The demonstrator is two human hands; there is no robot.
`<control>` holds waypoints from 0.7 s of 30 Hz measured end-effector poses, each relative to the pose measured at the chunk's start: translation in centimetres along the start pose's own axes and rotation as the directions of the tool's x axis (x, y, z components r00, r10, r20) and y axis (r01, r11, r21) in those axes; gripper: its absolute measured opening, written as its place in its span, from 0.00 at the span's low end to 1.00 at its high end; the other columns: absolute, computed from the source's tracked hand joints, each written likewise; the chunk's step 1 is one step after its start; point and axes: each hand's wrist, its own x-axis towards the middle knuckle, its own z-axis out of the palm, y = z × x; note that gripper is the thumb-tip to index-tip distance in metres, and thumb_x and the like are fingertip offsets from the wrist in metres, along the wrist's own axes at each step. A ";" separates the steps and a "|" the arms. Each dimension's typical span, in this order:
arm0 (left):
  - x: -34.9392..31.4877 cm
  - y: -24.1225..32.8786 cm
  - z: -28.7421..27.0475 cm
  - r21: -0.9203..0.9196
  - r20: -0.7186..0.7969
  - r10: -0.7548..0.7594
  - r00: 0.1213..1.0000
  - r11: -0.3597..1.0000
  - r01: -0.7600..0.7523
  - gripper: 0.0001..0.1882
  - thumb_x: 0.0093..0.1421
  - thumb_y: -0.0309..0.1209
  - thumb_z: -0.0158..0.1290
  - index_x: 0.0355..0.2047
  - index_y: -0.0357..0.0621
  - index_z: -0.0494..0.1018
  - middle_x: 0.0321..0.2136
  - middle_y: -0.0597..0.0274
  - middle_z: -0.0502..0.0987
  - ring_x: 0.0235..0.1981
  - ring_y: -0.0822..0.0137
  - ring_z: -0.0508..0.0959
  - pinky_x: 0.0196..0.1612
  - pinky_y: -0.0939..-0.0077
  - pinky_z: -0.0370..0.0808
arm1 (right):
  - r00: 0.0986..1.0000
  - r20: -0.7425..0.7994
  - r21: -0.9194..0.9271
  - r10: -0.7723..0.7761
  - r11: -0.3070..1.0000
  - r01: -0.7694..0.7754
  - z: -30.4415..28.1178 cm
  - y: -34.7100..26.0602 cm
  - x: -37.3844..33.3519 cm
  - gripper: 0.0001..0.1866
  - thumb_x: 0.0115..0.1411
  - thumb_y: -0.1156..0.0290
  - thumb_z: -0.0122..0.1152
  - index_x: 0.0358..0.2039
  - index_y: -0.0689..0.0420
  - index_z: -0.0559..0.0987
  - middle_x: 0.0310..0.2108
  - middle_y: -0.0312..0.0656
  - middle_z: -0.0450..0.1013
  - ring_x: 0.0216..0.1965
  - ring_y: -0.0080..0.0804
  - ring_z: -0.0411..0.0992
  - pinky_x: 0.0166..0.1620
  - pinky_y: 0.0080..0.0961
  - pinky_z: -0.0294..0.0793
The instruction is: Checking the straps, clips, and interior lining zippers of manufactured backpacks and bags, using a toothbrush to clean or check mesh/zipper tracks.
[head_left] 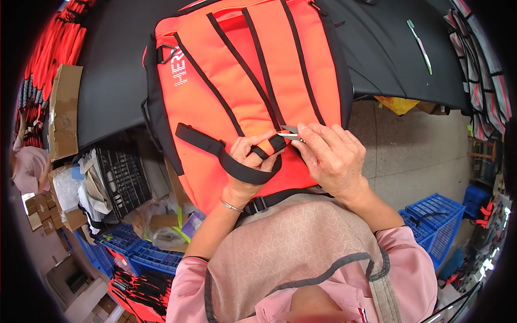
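Note:
A bright orange-red backpack [215, 107] with black sides lies in front of me, its two padded shoulder straps [293, 59] facing up. My left hand [250, 156] is closed around the lower end of a shoulder strap, where a black buckle [277, 142] shows between the fingers. From there a black webbing strap [245, 171] loops down and its end lies on the backpack to the left. My right hand [334, 156] grips small metal thread snips [291, 133], with the blades pointing left at the strap end beside the buckle. Part of the snips is hidden by the fingers.
A toothbrush [420, 47] lies on the black table [377, 59] at the far right. Blue plastic crates [433, 218] stand on the floor to the right, and more blue crates [145, 250] lower left. A cardboard sheet [65, 110] stands at the table's left end.

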 end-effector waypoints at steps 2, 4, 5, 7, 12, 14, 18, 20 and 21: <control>0.0 -0.2 0.1 0.017 -0.007 0.025 1.000 1.000 -0.025 0.19 0.46 0.23 0.67 0.41 0.47 0.81 0.40 0.60 0.78 0.37 0.64 0.78 0.39 0.72 0.75 | 1.000 0.024 -0.007 -0.008 1.000 0.008 -0.5 0.0 0.2 0.19 0.47 0.69 0.71 0.41 0.57 0.81 0.32 0.35 0.74 0.28 0.29 0.72 0.28 0.25 0.69; 0.1 -0.3 0.1 0.103 0.010 0.122 0.993 0.987 -0.122 0.18 0.46 0.23 0.67 0.39 0.51 0.82 0.42 0.61 0.77 0.37 0.64 0.77 0.39 0.72 0.75 | 0.999 0.048 -0.014 -0.013 1.000 0.014 -1.0 0.0 0.3 0.19 0.47 0.68 0.71 0.41 0.57 0.81 0.32 0.35 0.74 0.29 0.29 0.72 0.28 0.25 0.69; 0.0 -0.4 0.2 0.100 0.011 0.119 0.993 0.988 -0.119 0.18 0.46 0.23 0.67 0.39 0.51 0.82 0.42 0.61 0.77 0.37 0.64 0.77 0.39 0.72 0.75 | 0.997 0.074 -0.033 -0.023 0.999 0.025 -1.3 -0.1 0.4 0.18 0.47 0.68 0.70 0.40 0.57 0.81 0.32 0.35 0.74 0.29 0.28 0.71 0.28 0.25 0.68; -0.1 -0.7 0.4 0.059 -0.051 0.193 0.980 0.980 -0.190 0.18 0.45 0.23 0.67 0.38 0.54 0.82 0.42 0.63 0.73 0.38 0.64 0.76 0.38 0.73 0.75 | 0.994 0.101 -0.051 -0.031 0.998 0.037 -1.7 -0.1 0.6 0.18 0.48 0.68 0.70 0.40 0.57 0.81 0.32 0.35 0.74 0.29 0.28 0.71 0.29 0.26 0.68; -1.0 -0.6 0.6 0.093 -0.065 0.161 0.985 0.984 -0.155 0.17 0.46 0.25 0.68 0.38 0.54 0.82 0.40 0.63 0.67 0.38 0.65 0.73 0.38 0.73 0.74 | 0.979 0.193 0.127 0.067 0.988 -0.092 -1.6 0.2 0.6 0.14 0.50 0.73 0.69 0.38 0.58 0.80 0.31 0.36 0.77 0.29 0.27 0.74 0.31 0.24 0.72; -0.9 -0.5 0.6 0.084 -0.083 0.139 0.987 0.988 -0.132 0.17 0.45 0.26 0.68 0.37 0.54 0.82 0.39 0.64 0.66 0.38 0.65 0.72 0.38 0.74 0.74 | 0.861 0.392 0.485 0.324 0.723 -0.492 -0.4 0.6 0.4 0.12 0.52 0.75 0.69 0.39 0.59 0.80 0.32 0.36 0.78 0.31 0.24 0.75 0.35 0.23 0.74; -0.3 0.1 0.2 0.032 -0.067 0.014 0.998 0.999 -0.012 0.16 0.47 0.26 0.68 0.38 0.54 0.82 0.38 0.63 0.67 0.35 0.65 0.73 0.35 0.74 0.74 | 0.624 0.676 0.655 0.392 0.067 -0.752 1.1 1.7 0.0 0.08 0.57 0.76 0.67 0.38 0.63 0.80 0.34 0.38 0.80 0.36 0.20 0.76 0.43 0.20 0.76; -0.2 0.2 0.0 0.026 -0.059 0.003 0.998 1.000 -0.002 0.15 0.48 0.27 0.68 0.38 0.54 0.82 0.38 0.63 0.67 0.35 0.65 0.73 0.35 0.74 0.74 | 0.634 0.651 0.672 0.417 0.071 -0.737 0.8 1.4 -0.1 0.09 0.57 0.75 0.67 0.37 0.63 0.80 0.33 0.39 0.80 0.35 0.20 0.77 0.42 0.20 0.76; -0.3 0.2 -0.1 0.024 -0.059 -0.013 0.998 1.000 0.015 0.16 0.48 0.27 0.68 0.38 0.54 0.82 0.37 0.62 0.67 0.36 0.65 0.73 0.35 0.74 0.74 | 0.679 0.569 0.629 0.465 0.286 -0.723 0.3 1.0 0.2 0.09 0.56 0.74 0.68 0.37 0.62 0.80 0.33 0.40 0.80 0.35 0.22 0.77 0.41 0.22 0.77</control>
